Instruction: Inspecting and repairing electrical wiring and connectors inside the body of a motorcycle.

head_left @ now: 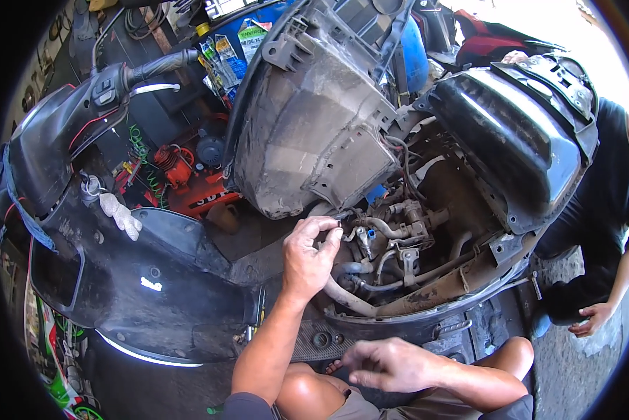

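Left hand (pixel 309 255) pinching a carburetor hose (pixel 370 225); right hand (pixel 391 364) loosely curled, empty.

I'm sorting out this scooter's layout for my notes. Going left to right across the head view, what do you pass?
Handlebar grip → red air compressor → raised grey seat tub → left hand pinching at the engine's hoses → black body panel → another person's hand.

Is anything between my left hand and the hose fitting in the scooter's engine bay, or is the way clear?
Nothing visible blocks it. The left hand is already at the dusty grey engine parts, fingertips pinched by a small fitting there. The raised black underseat tub hangs above, not between. The right hand rests low, near the knee.
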`<state>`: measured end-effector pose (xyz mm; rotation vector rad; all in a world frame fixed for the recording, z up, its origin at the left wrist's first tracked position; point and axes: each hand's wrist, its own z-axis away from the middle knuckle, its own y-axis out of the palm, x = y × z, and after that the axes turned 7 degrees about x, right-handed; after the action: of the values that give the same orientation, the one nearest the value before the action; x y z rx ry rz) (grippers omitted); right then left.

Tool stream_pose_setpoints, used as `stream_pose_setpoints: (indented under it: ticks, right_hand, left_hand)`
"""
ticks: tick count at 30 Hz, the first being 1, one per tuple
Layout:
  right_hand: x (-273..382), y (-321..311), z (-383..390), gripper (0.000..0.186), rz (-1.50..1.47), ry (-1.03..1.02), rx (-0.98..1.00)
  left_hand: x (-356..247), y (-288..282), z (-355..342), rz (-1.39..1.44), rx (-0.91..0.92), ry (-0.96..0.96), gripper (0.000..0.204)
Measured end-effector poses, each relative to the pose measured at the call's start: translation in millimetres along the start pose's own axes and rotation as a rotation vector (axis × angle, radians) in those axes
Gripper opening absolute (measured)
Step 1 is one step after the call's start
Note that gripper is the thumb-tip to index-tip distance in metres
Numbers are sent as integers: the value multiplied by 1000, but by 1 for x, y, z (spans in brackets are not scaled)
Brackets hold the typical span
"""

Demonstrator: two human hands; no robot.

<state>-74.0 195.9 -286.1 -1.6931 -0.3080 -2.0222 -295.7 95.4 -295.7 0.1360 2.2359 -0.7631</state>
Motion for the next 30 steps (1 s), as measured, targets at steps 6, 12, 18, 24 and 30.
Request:
stream_pose_setpoints:
  ticks: [6,12,18,24,30]
  right_hand:
    - [-72,18,0,47,327,64,71]
    - [-83,16,7,46,373,155,114]
    - [-79,7,13,47,385,132,49]
    - [-84,13,11,52,392,103,14]
    - [-88,16,10,53,399,84,4]
  left_hand:
    - [-7,-3,0,-31,87,-13,13]
    - [-18,-13,2,-124,156,23,29]
    - [-28,-28,4,-485,250,-2,47]
    - [-29,-28,1,-536,287,34,47]
    - [-25,-27,-2,-605,349,72,39]
